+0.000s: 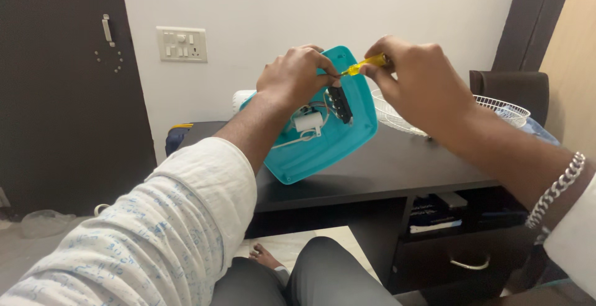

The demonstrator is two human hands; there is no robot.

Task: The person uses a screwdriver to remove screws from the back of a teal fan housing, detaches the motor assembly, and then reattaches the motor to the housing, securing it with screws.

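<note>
While the left hand (297, 75) steadies a teal plastic cover (323, 138), the right hand (417, 76) works a yellow screwdriver (363, 65) at its inner side.

From the head camera, the cover is tilted up off the dark worktop (385, 169), its hollow side turned toward the person so the black switch block (339, 104), white capacitor (308, 121) and white wires (292, 139) are open to view. The left hand is closed over the cover's upper edge, apparently to stop it turning. The right hand pinches the screwdriver handle, its tip aimed at the top of the switch block. Behind sits a white wire fan guard (496, 104).
</note>
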